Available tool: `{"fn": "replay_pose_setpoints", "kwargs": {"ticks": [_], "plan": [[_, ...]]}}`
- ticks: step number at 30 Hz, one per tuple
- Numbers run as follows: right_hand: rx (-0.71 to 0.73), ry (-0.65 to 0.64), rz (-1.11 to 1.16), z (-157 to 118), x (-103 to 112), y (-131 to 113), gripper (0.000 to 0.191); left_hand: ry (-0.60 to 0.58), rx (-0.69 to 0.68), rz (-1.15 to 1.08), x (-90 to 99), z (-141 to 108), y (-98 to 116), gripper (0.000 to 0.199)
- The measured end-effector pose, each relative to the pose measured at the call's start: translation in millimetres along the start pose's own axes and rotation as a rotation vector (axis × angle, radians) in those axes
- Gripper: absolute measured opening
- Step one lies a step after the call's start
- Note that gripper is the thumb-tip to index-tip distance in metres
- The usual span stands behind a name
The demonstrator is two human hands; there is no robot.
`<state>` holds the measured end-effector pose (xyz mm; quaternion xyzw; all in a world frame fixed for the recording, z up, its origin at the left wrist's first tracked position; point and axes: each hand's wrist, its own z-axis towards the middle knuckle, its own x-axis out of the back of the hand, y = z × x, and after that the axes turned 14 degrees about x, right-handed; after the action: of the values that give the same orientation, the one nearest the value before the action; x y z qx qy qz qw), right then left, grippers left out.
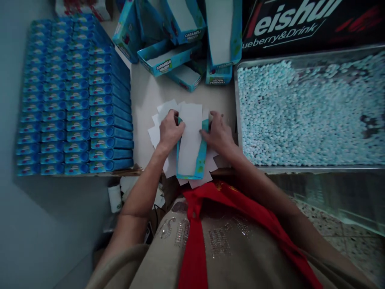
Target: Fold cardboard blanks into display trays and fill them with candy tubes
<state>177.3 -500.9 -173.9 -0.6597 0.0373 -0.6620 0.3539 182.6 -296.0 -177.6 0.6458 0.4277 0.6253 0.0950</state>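
Observation:
An open blue box (199, 166) lies on a fanned pile of white paper sheets (154, 136), its long side pointing toward my body. White paper (190, 140) covers its inside and sticks out past the far end. My left hand (172, 130) grips the box's upper left wall between thumb and curled fingers. At the upper right wall, my right hand (219, 132) has its thumb on the inner side and its fingers outside, closed around the edge.
Stacked blue boxes (111, 108) stand at the left. Several open paper-lined boxes (168, 60) lie at the back. A metal tray (300, 169) of pale blue candies (300, 116) is at the right, with a black printed box (285, 28) behind it.

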Motion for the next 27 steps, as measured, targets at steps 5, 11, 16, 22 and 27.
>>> {"fn": "replay_pose_setpoints", "kwargs": {"ticks": [5, 11, 16, 22, 27], "plan": [[-0.103, -0.088, 0.137, 3.5, -1.0, 5.3, 0.052, 0.083, 0.090, -0.223, -17.8, -47.8, 0.6, 0.030], [-0.097, -0.122, 0.023, -16.2, 12.1, -18.1, 0.048, 0.111, 0.102, -0.280, -28.5, -69.7, 1.6, 0.041], [-0.035, -0.315, -0.212, -9.3, 18.8, -28.3, 0.042, 0.081, 0.149, -0.149, -19.2, -52.3, 4.3, 0.027], [0.121, -0.304, -0.266, 5.2, 30.1, -25.9, 0.038, 0.122, 0.259, -0.296, -19.7, -50.0, 9.0, 0.012], [0.197, -0.513, -0.186, 38.7, 38.6, -13.5, 0.044, 0.156, 0.286, -0.384, -22.1, -48.6, 6.9, 0.020]]}}
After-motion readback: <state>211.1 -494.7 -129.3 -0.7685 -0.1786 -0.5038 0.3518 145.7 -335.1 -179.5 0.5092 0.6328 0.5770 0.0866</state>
